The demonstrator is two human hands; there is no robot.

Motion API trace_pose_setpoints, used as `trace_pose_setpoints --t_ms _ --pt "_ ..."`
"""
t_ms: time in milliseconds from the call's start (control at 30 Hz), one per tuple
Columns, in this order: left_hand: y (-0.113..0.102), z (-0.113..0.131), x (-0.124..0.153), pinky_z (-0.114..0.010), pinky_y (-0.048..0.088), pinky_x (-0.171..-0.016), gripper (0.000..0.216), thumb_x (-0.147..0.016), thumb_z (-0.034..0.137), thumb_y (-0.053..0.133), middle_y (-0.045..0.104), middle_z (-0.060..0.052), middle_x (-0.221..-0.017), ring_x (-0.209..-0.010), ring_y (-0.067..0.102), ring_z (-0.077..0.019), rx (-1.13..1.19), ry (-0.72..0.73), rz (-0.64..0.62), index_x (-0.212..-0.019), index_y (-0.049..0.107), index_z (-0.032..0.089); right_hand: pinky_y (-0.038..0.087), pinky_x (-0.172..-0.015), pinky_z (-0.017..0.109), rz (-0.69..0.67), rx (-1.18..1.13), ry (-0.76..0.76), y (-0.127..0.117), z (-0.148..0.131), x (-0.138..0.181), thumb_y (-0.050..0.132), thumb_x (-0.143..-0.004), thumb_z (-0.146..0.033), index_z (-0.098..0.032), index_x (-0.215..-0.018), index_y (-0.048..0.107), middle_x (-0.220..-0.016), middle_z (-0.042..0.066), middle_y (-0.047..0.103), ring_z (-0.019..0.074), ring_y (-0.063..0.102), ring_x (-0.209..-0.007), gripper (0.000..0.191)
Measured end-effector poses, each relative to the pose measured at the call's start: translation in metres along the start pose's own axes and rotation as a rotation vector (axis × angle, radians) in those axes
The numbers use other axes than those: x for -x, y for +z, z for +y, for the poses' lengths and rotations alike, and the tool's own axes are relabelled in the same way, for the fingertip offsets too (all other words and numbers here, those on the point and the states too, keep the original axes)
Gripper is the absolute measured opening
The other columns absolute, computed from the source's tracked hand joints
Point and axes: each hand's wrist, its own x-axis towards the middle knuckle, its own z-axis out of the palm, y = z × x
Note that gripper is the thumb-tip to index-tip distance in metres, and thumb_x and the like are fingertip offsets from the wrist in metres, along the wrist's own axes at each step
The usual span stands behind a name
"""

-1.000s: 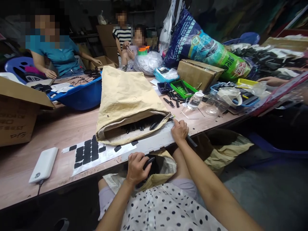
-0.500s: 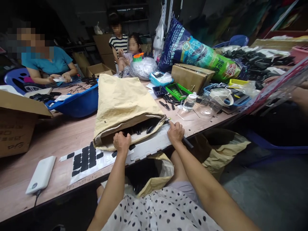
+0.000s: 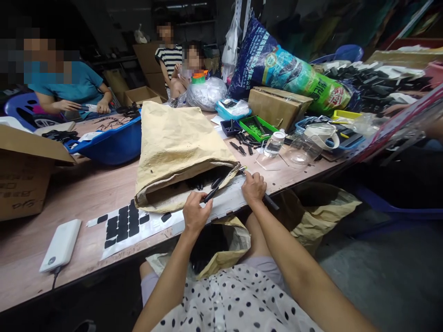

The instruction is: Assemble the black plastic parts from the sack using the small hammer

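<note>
My left hand (image 3: 196, 213) is closed on a slim black pen-like part (image 3: 212, 194), just in front of the open mouth of a tan paper sack (image 3: 180, 138). More black parts (image 3: 198, 184) lie inside that mouth. At the table edge my right hand (image 3: 254, 188) is wrapped round a tool with a black handle (image 3: 271, 202); a small bright tip shows past the fingers, and its kind is unclear. A white strip of board (image 3: 226, 199) lies under and between the hands. Left of it is a white sheet with black stickers (image 3: 128, 223).
A white power bank (image 3: 61, 244) with a cable lies at left, near a cardboard box (image 3: 26, 180) and blue basin (image 3: 110, 150). Beyond the sack are a green tray (image 3: 258, 130), jar (image 3: 274, 145) and clear jug (image 3: 304, 150). Another open sack (image 3: 238, 240) sits below. Several people sit around.
My left hand has come out of the sack's mouth and moved right, now with a black pen-like part in its fingers. My right hand stays almost in place, still round the tool.
</note>
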Motion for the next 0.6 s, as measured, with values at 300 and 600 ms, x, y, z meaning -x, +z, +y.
trace_pose_setpoints --t_ms 300,600 --pt "-0.007 -0.050 0.006 -0.035 0.048 -0.080 0.010 -0.075 0.022 0.076 0.066 -0.001 -0.082 -0.085 0.059 -0.0225 -0.009 -0.111 -0.157 -0.083 0.073 0.026 0.032 -0.073 0.035 -0.029 0.019 0.008 -0.003 0.000 0.000 0.045 -0.093 -0.015 -0.024 -0.125 0.070 -0.102 0.014 0.057 0.0272 0.048 -0.097 0.041" --pt "0.002 -0.051 0.008 -0.037 0.046 -0.082 0.011 -0.075 0.028 0.079 0.064 -0.002 -0.083 -0.086 0.057 -0.0235 -0.057 -0.045 -0.174 -0.086 0.076 0.028 0.042 -0.080 0.035 0.127 -0.201 0.134 -0.016 0.002 0.010 0.042 -0.092 -0.016 -0.023 -0.131 0.067 -0.102 0.012 0.059 0.0259 0.054 -0.096 0.046"
